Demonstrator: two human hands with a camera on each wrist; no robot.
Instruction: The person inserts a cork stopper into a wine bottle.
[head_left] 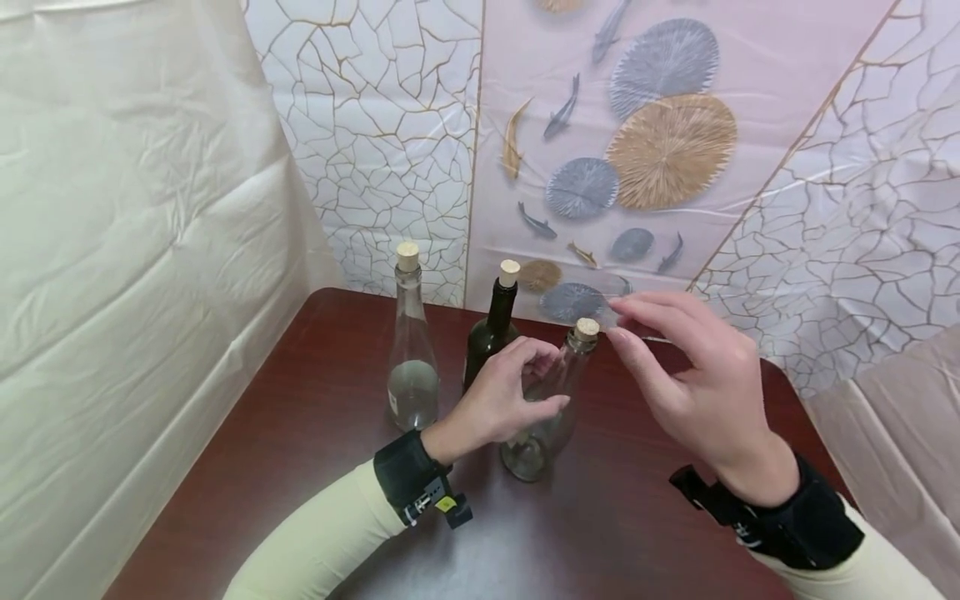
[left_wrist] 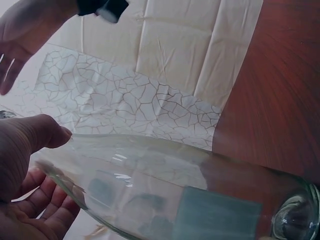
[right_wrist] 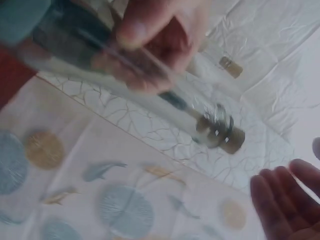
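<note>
Three corked glass bottles stand on the table. My left hand [head_left: 504, 396] is curled loosely round the upper body of the nearest clear bottle [head_left: 527, 461], its thumb on the near side. Seen from the left wrist, the thumb [left_wrist: 47, 131] lies along the glass and the fingers are on the other side. A cork [head_left: 587, 328] sits in this bottle's mouth. To the right of that cork is my right hand [head_left: 697, 375], thumb and fingers apart, holding nothing. In the right wrist view its fingers [right_wrist: 280, 200] are separated from the cork.
Behind the left hand is a dark green bottle [head_left: 489, 337] with a cork [head_left: 509, 272]. Farther left stands another clear bottle [head_left: 412, 392], also corked [head_left: 407, 255]. The dark red table [head_left: 300, 433] ends at patterned cloth [head_left: 390, 150] behind and pale cloth [head_left: 127, 250] on the left.
</note>
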